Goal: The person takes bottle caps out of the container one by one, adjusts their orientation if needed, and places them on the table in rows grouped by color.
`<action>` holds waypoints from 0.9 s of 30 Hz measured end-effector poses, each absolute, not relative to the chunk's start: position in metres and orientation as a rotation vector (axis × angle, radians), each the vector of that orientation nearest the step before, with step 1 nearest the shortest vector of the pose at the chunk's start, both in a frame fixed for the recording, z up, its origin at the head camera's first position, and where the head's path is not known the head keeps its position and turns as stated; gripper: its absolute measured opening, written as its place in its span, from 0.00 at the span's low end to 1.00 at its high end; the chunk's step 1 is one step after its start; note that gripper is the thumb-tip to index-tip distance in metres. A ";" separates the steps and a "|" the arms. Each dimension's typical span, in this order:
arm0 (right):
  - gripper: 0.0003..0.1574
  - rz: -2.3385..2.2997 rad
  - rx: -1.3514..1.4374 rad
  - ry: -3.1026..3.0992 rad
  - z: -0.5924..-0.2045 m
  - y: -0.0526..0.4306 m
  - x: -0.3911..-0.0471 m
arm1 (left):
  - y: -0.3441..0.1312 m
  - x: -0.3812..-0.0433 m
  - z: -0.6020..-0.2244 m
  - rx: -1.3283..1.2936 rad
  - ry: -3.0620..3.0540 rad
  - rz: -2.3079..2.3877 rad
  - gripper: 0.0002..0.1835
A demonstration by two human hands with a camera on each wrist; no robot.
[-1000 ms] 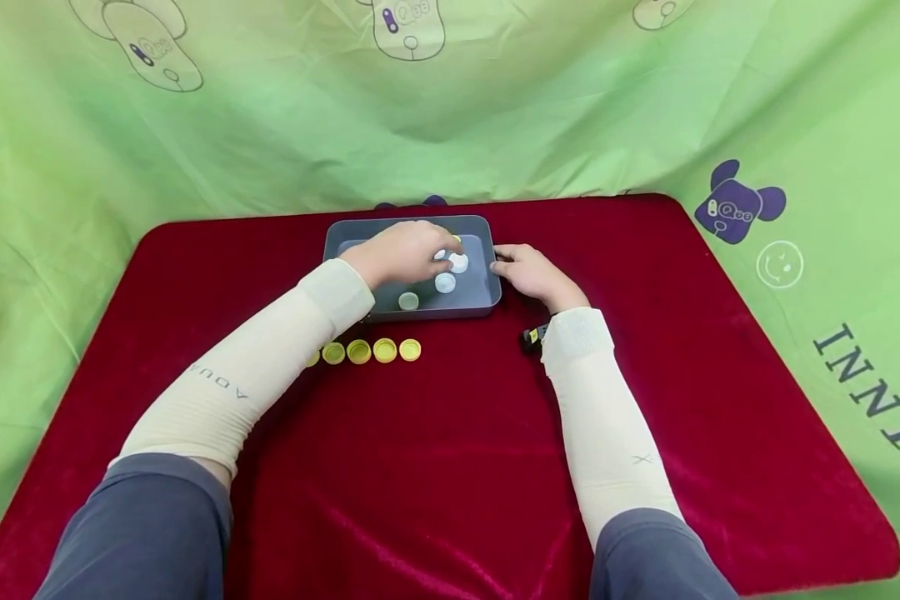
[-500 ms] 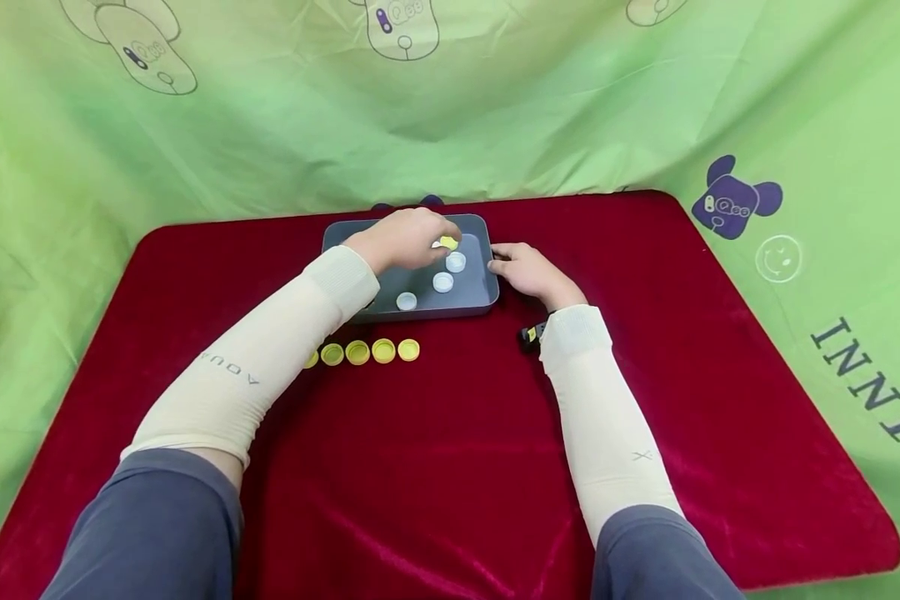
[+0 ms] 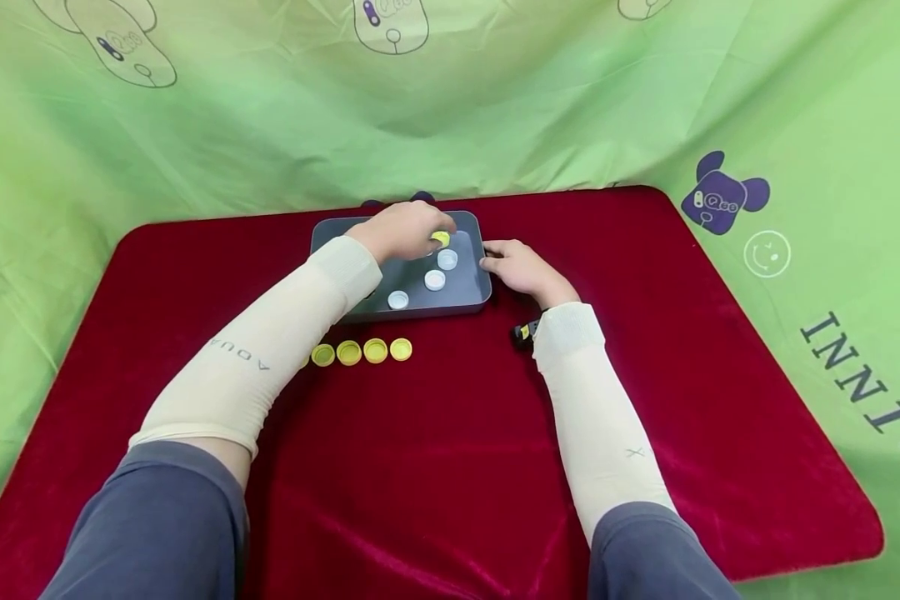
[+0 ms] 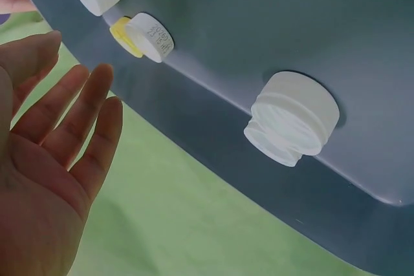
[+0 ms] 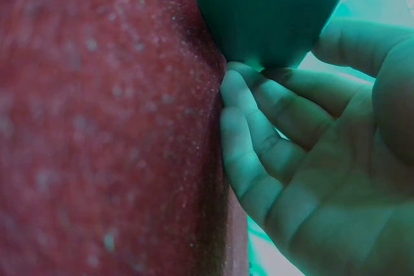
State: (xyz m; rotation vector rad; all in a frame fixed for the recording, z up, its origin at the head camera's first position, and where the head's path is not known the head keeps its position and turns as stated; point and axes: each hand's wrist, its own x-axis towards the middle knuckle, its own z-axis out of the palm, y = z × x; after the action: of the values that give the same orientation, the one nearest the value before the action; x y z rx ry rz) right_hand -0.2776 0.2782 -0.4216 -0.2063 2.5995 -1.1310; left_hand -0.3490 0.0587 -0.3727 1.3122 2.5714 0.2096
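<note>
One loosely spread left hand (image 3: 407, 231) hovers by a yellow cap (image 3: 441, 238) in the grey tray (image 3: 465, 283), whose end the softly bent right hand (image 3: 521, 265) touches, maybe to steady it

Right hand (image 3: 517, 265) pinching a grey tray (image 3: 465, 287) by its edge, left hand (image 3: 407, 229) near a yellow cap (image 3: 441, 239) left of that grip, white caps (image 3: 435, 281) lower left, row of yellow caps (image 3: 349, 353) farther lower left
</note>
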 end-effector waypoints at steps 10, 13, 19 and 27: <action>0.31 -1.118 -0.219 2.621 -0.422 0.274 -0.278 | 0.061 -0.361 -0.381 1.278 2.573 0.144 0.21; 0.31 -1.117 -0.215 2.625 -0.423 0.275 -0.279 | 0.063 -0.363 -0.381 1.256 2.572 0.139 0.21; 0.31 -1.120 -0.197 2.619 -0.424 0.278 -0.279 | 0.068 -0.366 -0.384 1.220 2.561 0.123 0.22; 0.31 -1.116 -0.211 2.623 -0.424 0.277 -0.278 | 0.072 -0.369 -0.393 1.194 2.571 0.079 0.23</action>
State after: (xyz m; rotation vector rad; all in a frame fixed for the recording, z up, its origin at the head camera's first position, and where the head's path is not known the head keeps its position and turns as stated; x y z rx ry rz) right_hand -0.2780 0.2770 -0.4236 -0.2114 2.6231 -1.1162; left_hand -0.3688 0.0721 -0.3928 1.1940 2.5708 0.0791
